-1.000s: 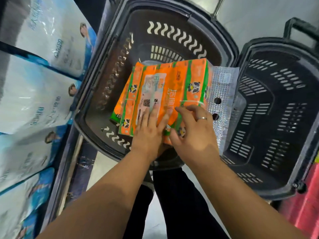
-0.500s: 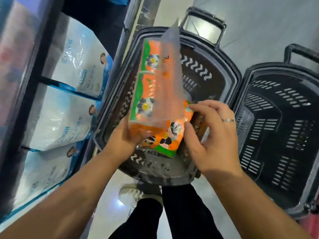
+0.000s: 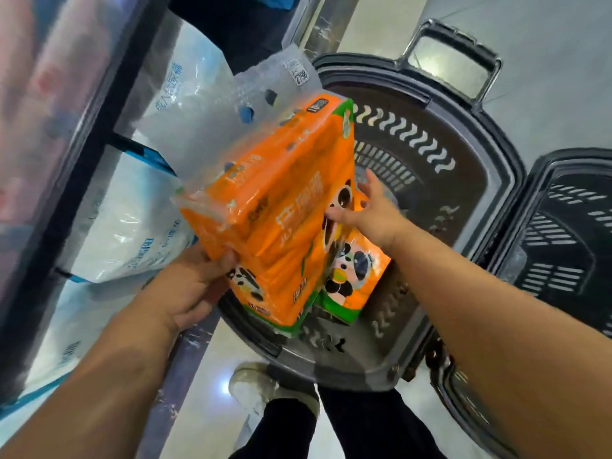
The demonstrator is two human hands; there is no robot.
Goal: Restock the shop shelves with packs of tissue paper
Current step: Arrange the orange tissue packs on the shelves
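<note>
Counting two tissue items from my feed. Left grip (image 3: 193,286) clamps lower corner of first orange pack (image 3: 281,200), tilted above grey basket (image 3: 490,134), clear flap toward shelf (image 3: 82,160). Right grip (image 3: 371,213) uncurled, fingers spread, at second orange pack (image 3: 354,276) standing inside same basket; contact I cannot tell. Black basket (image 3: 563,226) just right: two baskets. At least three white packs (image 3: 132,226) on shelf.
</note>
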